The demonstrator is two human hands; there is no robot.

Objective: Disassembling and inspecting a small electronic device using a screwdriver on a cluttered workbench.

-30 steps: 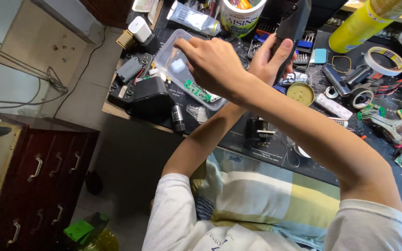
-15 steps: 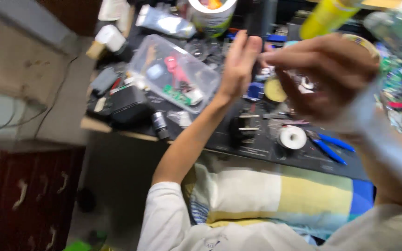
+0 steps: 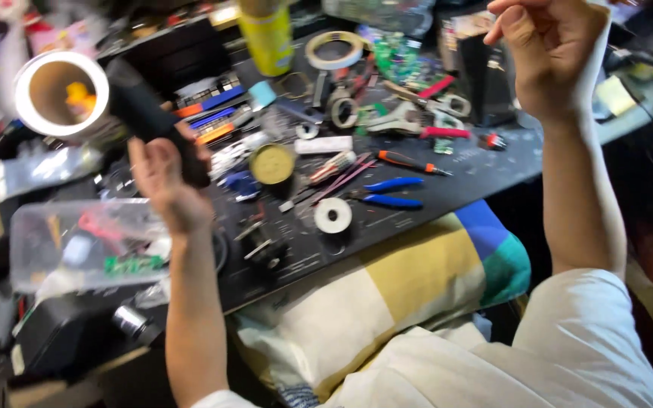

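My left hand [image 3: 164, 181] is raised over the left part of the black work mat [image 3: 462, 189], fingers apart and holding nothing. It hovers just above a clear plastic box [image 3: 85, 242] with red and green parts inside, and in front of a black block-shaped object [image 3: 141, 109]. My right hand [image 3: 553, 45] is lifted high at the upper right, away from the desk, its fingers curled shut; nothing shows in it. The picture is blurred by motion.
Tools are strewn on the mat: a white tape roll [image 3: 332, 215], a round brass tin [image 3: 272, 164], blue-handled pliers [image 3: 391, 193], an orange-handled screwdriver [image 3: 406, 161]. A yellow can [image 3: 266, 34] and masking tape [image 3: 334, 49] stand behind. A checked cushion [image 3: 387, 295] lies on my lap.
My right hand left the clear plastic box and swung up to the far right, closing its fingers. My left hand stayed raised over the desk. The view has swung and tilted.
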